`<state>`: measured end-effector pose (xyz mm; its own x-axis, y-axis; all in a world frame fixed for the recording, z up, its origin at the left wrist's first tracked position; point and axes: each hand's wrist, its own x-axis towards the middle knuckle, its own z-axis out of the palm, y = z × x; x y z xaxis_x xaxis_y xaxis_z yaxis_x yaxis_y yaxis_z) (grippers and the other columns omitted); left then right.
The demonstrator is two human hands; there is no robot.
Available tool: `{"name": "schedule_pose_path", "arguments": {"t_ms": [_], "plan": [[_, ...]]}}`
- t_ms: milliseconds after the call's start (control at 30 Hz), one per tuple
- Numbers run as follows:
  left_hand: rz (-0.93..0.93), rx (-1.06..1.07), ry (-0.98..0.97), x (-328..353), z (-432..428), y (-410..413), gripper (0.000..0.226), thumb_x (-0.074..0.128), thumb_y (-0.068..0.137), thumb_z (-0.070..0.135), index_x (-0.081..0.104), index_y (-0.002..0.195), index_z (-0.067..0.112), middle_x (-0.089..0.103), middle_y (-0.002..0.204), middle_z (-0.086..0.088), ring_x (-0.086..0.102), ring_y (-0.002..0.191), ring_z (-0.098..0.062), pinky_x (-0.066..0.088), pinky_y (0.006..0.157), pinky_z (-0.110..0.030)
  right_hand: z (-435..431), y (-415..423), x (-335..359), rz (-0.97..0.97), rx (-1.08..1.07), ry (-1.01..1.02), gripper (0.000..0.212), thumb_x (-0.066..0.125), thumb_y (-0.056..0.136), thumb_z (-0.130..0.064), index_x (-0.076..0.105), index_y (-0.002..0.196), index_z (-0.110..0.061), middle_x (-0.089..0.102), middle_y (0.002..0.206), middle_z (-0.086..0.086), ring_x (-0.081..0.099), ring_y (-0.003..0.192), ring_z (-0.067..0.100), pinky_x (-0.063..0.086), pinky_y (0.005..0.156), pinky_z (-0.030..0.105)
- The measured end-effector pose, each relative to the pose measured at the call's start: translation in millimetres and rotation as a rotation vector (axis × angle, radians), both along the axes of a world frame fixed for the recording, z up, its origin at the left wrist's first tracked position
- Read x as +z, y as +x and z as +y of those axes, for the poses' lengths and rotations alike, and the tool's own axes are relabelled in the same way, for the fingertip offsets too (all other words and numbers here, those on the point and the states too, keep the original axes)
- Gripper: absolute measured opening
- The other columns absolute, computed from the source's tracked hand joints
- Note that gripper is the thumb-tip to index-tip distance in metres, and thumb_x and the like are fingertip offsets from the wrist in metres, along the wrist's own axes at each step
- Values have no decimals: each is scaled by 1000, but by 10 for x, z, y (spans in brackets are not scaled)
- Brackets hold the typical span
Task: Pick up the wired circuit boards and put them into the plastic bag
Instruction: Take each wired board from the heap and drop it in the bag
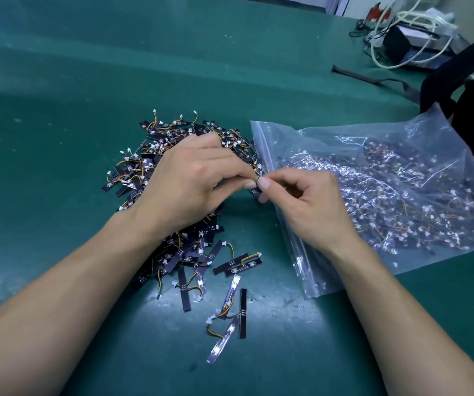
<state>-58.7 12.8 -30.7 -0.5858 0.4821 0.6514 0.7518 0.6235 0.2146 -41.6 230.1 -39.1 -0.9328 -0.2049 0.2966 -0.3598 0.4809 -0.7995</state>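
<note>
On my feed from the head camera, I look down on a green table [58, 110] with two bare forearms reaching in from the bottom edge. Left of centre lies a dense pile of wired circuit boards [150, 158]: thin black strips with short orange and yellow wires ending in small white plugs. The left hand [195, 181] hovers over this pile, knuckles up and fingers curled. Its thumb and fingertips pinch a single circuit board [259, 172].

The right hand [307, 204] meets it from the other side, with its thumb and forefinger pinching the same strip and its other fingers loosely curled. The strip stands roughly upright between the two sets of fingertips. It is just beside the zip edge of a clear plastic bag [401, 172].

The bag lies flat on the table to the right of the pile, its zip strip facing the boards. It is crinkled and shiny, and many more wired boards show through it. I cannot tell whether its mouth is open.

Nearer to me, a few loose boards [230, 315] lie scattered apart from the pile. At the far right corner I see coiled white cables [410, 27] over a dark box [398, 44], and a black strap [372, 78] lying on the table.
</note>
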Motion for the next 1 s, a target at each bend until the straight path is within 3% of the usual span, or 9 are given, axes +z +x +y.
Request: {"name": "schedule_pose_path", "arguments": {"t_ms": [67, 200, 333, 467, 567, 833, 1000], "plan": [[8, -2, -1, -8, 13, 6, 17, 70, 99, 30, 79, 93, 17, 73, 83, 6, 47, 70, -22, 47, 61, -45, -5, -5, -10, -23, 4, -21, 9, 72, 93, -26, 79, 88, -21, 73, 71, -11, 53, 52, 17, 40, 52, 21], [-10, -32, 5, 10, 17, 11, 16, 72, 97, 30, 80, 95, 17, 74, 85, 4, 51, 68, -25, 49, 63, -43, -14, -32, -27, -53, 10, -70, 6, 74, 92, -18, 77, 87, -16, 73, 71, -4, 46, 51, 15, 35, 50, 19], [-21, -35, 23, 24, 50, 57, 19, 71, 96, 32, 78, 94, 15, 73, 84, 5, 52, 70, -25, 48, 66, -40, -4, -45, -30, -44, 0, -68, 8, 74, 89, -15, 75, 81, -13, 72, 69, 0, 54, 54, 29, 40, 52, 26], [-28, 79, 110, 46, 43, 50, 18, 68, 96, 29, 74, 100, 13, 70, 87, 4, 53, 80, -26, 47, 75, -41, -2, -25, -29, -3, 11, 35, 15, 76, 87, -15, 72, 73, -20, 63, 60, -13, 45, 48, 4, 35, 52, 16], [-63, 72, 46, 39, 38, 37, 22, 67, 96, 30, 75, 109, 14, 70, 92, 3, 53, 84, -27, 47, 78, -43, -10, -10, -28, 34, 27, 72, 12, 74, 84, -21, 71, 74, -25, 58, 58, -21, 46, 47, 6, 33, 53, 13], [-124, 8, 7, -12, 12, 11, 14, 67, 95, 25, 73, 86, 15, 68, 84, 3, 46, 78, -22, 44, 74, -40, -10, 0, 4, 124, -13, 47, 8, 72, 84, -23, 71, 75, -23, 59, 61, -13, 44, 47, 5, 32, 52, 12], [-141, 10, 48, -21, 28, 17, 15, 67, 95, 22, 72, 85, 12, 67, 81, 0, 46, 77, -24, 42, 73, -38, -9, -4, 9, 138, -18, 38, 7, 71, 87, -21, 72, 82, -26, 55, 61, -23, 42, 47, 6, 30, 52, 11]]}}
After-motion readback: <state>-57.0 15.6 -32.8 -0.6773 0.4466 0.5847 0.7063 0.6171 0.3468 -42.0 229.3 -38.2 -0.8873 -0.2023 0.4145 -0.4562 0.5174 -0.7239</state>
